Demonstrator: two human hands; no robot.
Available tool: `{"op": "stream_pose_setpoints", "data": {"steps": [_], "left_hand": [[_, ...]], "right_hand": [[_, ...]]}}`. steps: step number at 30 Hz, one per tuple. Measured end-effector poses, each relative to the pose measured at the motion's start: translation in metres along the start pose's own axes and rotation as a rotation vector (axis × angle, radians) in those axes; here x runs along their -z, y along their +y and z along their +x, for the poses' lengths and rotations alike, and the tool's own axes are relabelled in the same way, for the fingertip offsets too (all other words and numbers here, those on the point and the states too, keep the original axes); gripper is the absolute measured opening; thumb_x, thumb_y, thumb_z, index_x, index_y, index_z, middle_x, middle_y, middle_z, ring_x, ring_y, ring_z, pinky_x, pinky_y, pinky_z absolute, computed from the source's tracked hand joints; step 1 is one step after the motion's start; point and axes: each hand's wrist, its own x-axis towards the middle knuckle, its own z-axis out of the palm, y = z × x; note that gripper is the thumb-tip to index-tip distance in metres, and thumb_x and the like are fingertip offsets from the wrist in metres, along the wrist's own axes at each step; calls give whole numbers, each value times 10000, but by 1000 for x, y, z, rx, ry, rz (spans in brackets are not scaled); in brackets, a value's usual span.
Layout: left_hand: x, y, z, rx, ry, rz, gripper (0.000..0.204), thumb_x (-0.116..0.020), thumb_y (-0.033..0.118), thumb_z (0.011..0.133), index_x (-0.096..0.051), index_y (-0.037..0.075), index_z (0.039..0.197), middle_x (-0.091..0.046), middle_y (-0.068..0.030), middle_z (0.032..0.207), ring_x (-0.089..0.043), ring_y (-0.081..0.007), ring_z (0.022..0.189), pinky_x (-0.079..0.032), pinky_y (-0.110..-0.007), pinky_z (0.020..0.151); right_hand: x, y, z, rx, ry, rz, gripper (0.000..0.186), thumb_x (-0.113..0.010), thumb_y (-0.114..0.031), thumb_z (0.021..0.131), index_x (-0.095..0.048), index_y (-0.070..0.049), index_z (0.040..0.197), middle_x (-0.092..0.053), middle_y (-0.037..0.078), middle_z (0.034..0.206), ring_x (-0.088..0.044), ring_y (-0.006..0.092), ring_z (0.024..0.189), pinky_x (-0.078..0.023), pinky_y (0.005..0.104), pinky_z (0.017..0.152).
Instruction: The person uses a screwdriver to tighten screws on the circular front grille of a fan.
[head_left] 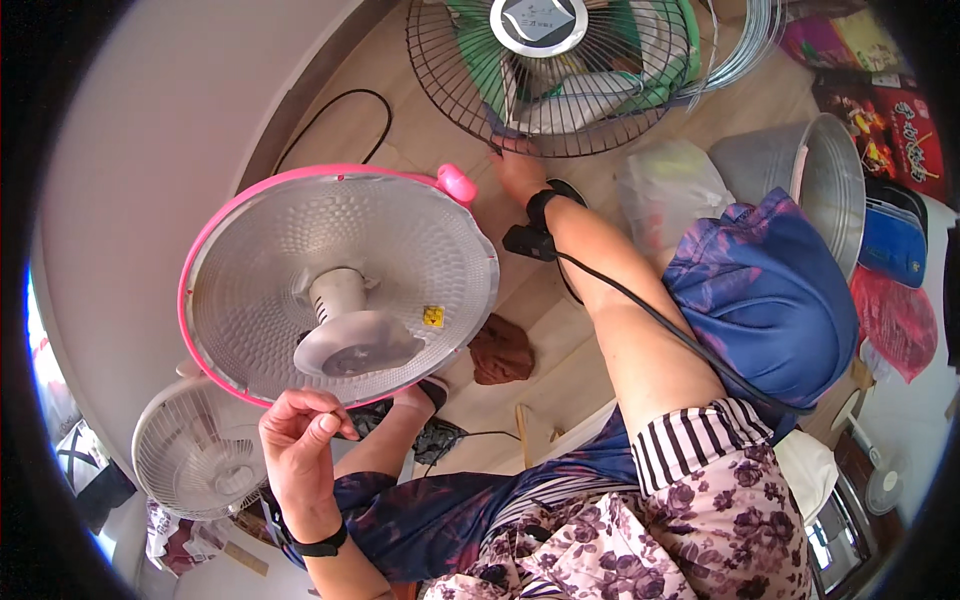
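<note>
Before me stands a round dish heater point(255, 265) with a pink rim and a dimpled silver bowl. A pale stem and cap stick out from its middle. My left hand point(305, 440) is raised by the lower rim, thumb and fingertips pinched together; whatever they may hold is too small to make out. My right arm stretches far forward. At the near edge of a dark round wire guard point(538, 22) with a white-ringed centre, my right hand point(520, 178) grips the rim, its fingertips partly hidden by the wires.
A white fan point(195, 450) stands at the lower left. Brown cloth point(502, 350) lies on the floor. To the right are a clear plastic bag point(672, 185), a large metal bucket point(845, 190), a red bag point(893, 325) and colourful packages point(885, 130). A dark cable point(388, 110) loops near the wall.
</note>
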Motion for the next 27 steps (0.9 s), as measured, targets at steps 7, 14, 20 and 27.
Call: {"op": "stream_pose_setpoints", "data": {"steps": [7, 14, 20, 27], "left_hand": [[2, 2, -2, 6, 10, -3, 150, -715, 31, 755, -599, -37, 822, -597, -106, 764, -586, -175, 632, -516, -289, 573], [-4, -1, 1, 13, -16, -5, 141, -711, 28, 758, -606, -34, 827, -605, -106, 768, -592, -173, 637, -519, -289, 573], [2, 0, -11, -60, -2, 56, 122, -677, 41, 789, -635, -51, 858, -620, -109, 759, -597, -165, 640, -505, -274, 599], [0, 8, -23, -118, -8, 210, 154, -613, 29, 829, -645, -37, 964, -627, -57, 794, -581, -113, 703, -481, -245, 657]], "right_hand": [[-1, -7, 0, -94, -82, -41, 353, -644, -303, 805, -594, -137, 1112, -578, 159, 1079, -514, 336, 1038, -414, 453, 900], [6, 8, 5, -121, -137, -177, 221, -574, -210, 815, -608, -109, 1008, -613, 157, 1014, -568, 330, 978, -456, 441, 832], [32, -27, -10, -66, -232, -81, 140, -584, -60, 753, -630, -40, 884, -657, 164, 924, -629, 340, 890, -504, 429, 772], [68, -21, -17, 75, -325, -73, 135, -627, -69, 733, -651, 9, 841, -637, 253, 908, -617, 392, 897, -496, 450, 751]]}}
